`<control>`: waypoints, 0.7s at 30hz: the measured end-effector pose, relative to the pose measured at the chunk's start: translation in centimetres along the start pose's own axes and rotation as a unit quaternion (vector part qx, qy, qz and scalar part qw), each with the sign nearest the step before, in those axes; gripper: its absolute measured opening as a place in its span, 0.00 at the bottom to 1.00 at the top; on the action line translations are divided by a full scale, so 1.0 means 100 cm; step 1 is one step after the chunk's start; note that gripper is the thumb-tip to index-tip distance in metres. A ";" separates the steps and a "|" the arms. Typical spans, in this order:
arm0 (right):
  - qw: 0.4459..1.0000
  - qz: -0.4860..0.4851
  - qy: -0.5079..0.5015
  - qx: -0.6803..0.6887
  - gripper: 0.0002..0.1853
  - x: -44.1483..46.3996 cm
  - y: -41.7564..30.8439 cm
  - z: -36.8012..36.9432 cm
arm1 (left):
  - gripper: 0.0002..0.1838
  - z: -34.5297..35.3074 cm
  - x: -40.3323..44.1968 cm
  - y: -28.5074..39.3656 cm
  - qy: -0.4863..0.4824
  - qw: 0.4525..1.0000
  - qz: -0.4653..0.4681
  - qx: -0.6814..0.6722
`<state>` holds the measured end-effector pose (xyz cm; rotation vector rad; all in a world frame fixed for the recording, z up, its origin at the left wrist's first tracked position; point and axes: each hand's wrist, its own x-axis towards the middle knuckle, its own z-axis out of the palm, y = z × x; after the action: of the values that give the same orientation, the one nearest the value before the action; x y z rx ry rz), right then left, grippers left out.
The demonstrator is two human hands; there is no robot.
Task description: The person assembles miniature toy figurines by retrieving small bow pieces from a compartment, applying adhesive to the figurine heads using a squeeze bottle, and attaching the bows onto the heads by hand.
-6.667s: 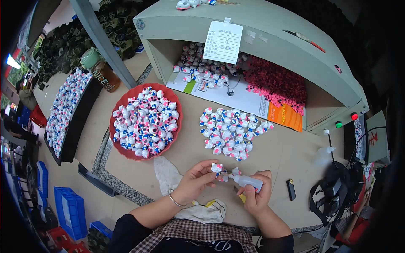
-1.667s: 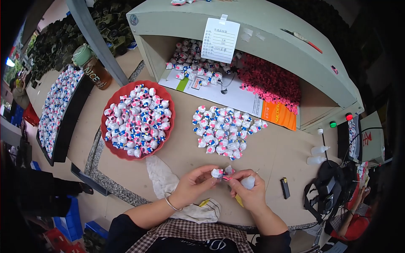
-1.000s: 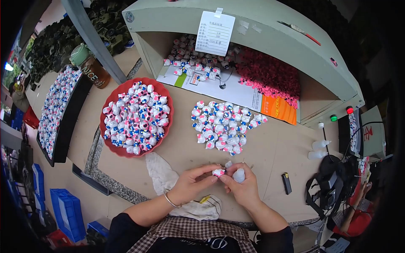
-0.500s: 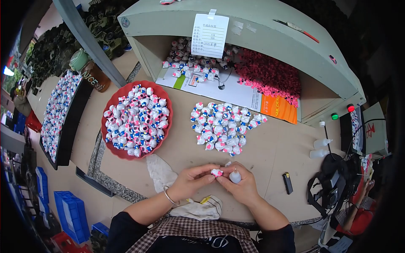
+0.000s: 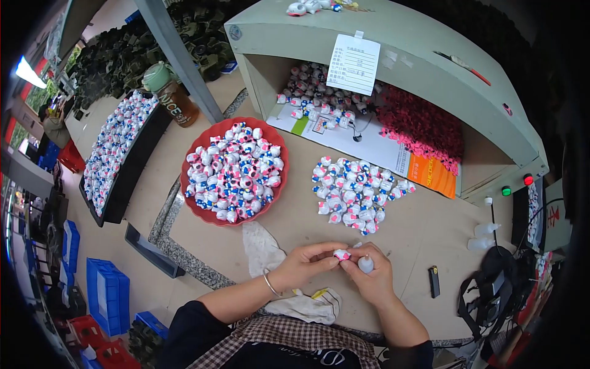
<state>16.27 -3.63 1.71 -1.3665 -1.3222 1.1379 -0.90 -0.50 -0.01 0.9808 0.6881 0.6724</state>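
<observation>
In the head view, the left hand (image 5: pixel 310 261) has its grip pinched on a tiny white-and-pink cat figure (image 5: pixel 342 254), low over the smooth beige surface (image 5: pixel 402 243). The right hand (image 5: pixel 376 273) has its grip curled around a small, cloudy white plastic bottle (image 5: pixel 365 264), and its fingertips reach in close to the figure. Maybe the hands meet so the tiny thing won't wobble. Tucking the bottle in the palm likely leaves the fingertips free to help. I can't tell if the bottle's tip touches anything.

Just past the hands sits a loose pile of white, pink and blue figures (image 5: pixel 351 200), probably there because it is easy to reach. To its left, a round red bowl with a wavy rim (image 5: pixel 195 211) is full of figures; its sides likely stop them rolling off.
</observation>
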 end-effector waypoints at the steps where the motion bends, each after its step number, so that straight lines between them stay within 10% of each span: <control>1: 1.000 -0.004 0.007 -0.004 0.09 0.000 0.000 0.001 | 0.18 0.001 0.000 0.002 0.009 1.000 -0.010 -0.012; 10: 0.984 0.054 0.101 0.133 0.19 -0.004 -0.007 -0.019 | 0.18 -0.033 0.006 0.041 0.184 0.878 0.194 -0.397; 14: 0.991 0.036 0.093 0.091 0.20 -0.007 -0.016 -0.042 | 0.16 -0.009 -0.002 0.025 0.127 0.979 0.125 0.100; 21: 0.986 0.055 0.077 0.137 0.22 -0.009 -0.004 -0.039 | 0.14 0.011 0.013 0.002 -0.004 0.779 0.213 0.589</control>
<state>20.02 -4.54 2.79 -1.3061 -0.9511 1.2127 0.66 0.01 0.33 2.3634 0.8907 0.5871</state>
